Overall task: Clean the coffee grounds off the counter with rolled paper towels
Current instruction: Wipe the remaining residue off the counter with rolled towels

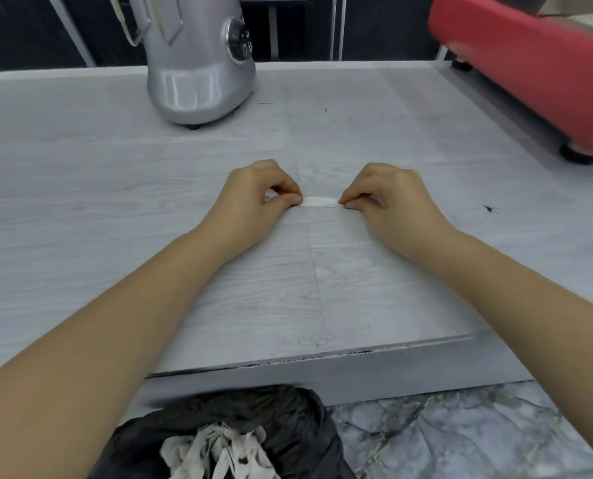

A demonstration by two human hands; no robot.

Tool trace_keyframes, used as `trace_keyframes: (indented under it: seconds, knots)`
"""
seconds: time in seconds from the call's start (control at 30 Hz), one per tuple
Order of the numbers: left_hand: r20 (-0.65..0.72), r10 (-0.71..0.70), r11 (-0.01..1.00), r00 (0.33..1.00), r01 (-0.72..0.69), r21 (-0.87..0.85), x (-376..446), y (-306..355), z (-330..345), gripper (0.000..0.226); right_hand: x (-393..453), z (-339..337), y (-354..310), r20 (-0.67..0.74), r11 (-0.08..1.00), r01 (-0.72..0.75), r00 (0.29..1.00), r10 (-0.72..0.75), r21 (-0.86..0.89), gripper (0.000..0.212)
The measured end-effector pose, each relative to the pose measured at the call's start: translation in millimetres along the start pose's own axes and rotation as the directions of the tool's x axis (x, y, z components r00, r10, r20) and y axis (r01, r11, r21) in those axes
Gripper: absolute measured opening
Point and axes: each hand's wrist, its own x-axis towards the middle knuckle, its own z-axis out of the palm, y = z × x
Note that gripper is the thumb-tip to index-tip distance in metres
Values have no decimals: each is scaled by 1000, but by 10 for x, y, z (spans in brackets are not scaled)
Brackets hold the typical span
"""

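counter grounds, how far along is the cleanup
Mostly done: soiled towels sit in the bag below the counter. In hand: both hands, left and right, pinch a rolled towel over a thin dark line of grounds. Left: a speck to the right.

Both bare forearms stretched forward, converging toward the middle. Left hand [253, 198] knuckles up, fingers curled, thumb and forefinger pinched together at the tips. Right hand [390, 198] mirrored just beside it, fingertips likewise pinched, pointing inward. Wrists low and nearly level, hands slightly apart.
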Motion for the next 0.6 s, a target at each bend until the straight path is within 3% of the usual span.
trace_keyframes:
  seconds: [0.2, 0.37, 0.6]
  knots:
    - [100, 11, 1000, 995, -8, -24, -926, 215, -457, 6, -762, 178, -800, -1, 995, 65, 998, -65, 75, 17]
    - [88, -32, 999, 996, 33, -11, -1730, 224, -889, 5, -1124, 463, -1495, 118, 991, 79, 989, -92, 109, 30]
    - [58, -35, 998, 998, 33, 47, -2077, 235, -1104, 17, -1168, 544, -1757, 209, 980, 135, 964, -164, 148, 33]
